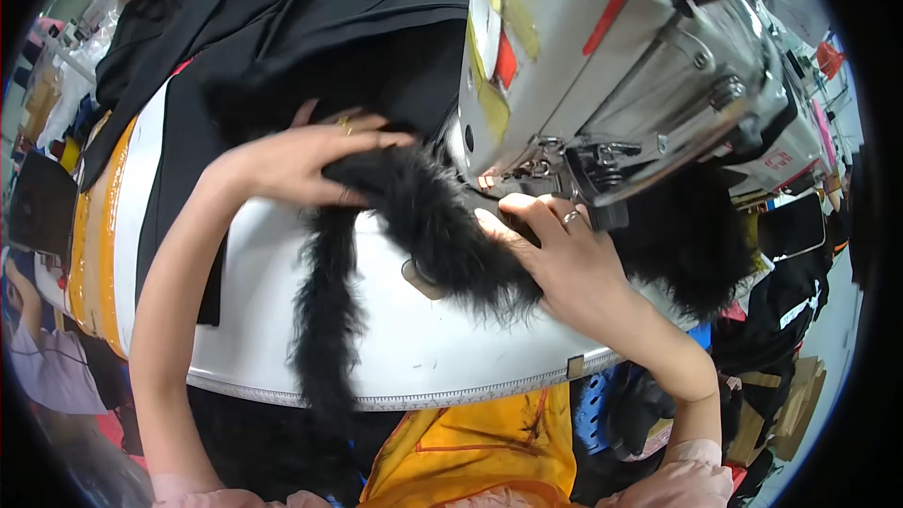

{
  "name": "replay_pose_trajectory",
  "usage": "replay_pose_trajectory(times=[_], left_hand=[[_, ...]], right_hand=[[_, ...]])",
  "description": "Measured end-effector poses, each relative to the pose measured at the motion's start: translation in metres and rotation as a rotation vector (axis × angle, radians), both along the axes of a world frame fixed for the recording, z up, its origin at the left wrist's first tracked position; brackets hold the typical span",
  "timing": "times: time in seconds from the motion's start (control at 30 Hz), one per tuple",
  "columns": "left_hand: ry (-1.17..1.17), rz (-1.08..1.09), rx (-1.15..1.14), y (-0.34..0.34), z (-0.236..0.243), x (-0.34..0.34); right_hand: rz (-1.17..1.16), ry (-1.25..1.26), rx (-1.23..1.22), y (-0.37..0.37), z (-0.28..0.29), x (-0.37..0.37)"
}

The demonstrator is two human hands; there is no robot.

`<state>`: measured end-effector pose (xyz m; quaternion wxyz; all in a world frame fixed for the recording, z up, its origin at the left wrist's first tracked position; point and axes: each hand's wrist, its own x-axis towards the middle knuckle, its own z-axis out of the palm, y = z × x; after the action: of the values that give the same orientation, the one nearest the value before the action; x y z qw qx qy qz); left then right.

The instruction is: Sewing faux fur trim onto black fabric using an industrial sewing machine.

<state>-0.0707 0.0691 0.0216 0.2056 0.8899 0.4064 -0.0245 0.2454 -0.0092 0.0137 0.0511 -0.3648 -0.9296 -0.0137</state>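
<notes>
A strip of shaggy black fur trim (437,230) runs across the white sewing table to the sewing machine (555,47); one narrow tail hangs over the front edge. My left hand (306,165) holds the trim left of the machine head, thumb below and fingers above, fingertips partly sunk in the pile. Close by the needle area, my right hand (574,259) has thumb and forefinger closed on the trim's edge. More black fur lies right of that hand, under the machine arm. The needle and presser foot are mostly hidden.
Black cloth (282,19) is heaped behind and left of the machine. A measuring tape (395,402) edges the table's front, above an orange apron (480,447). A phone (793,228) stands at right. Another person's arm (26,301) shows far left.
</notes>
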Motion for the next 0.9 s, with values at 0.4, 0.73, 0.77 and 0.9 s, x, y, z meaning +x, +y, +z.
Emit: replay_pose_trajectory(times=[0.4, 0.73, 0.77, 0.9], left_hand=[[-0.034, -0.084, 0.402, -0.063, -0.011, -0.030], [-0.557, 0.113, 0.059, -0.063, 0.071, 0.049], [-0.337, 0.115, 0.152, -0.075, 0.057, 0.069], [-0.261, 0.097, 0.535, -0.111, -0.010, 0.104]], right_hand=[[0.076, 0.172, -0.275, 0.008, -0.001, -0.003], [0.089, -0.046, 0.203, -0.008, -0.007, -0.015], [0.102, -0.026, 0.191, -0.006, -0.006, -0.014], [0.159, 0.074, -0.062, 0.005, 0.009, 0.003]])
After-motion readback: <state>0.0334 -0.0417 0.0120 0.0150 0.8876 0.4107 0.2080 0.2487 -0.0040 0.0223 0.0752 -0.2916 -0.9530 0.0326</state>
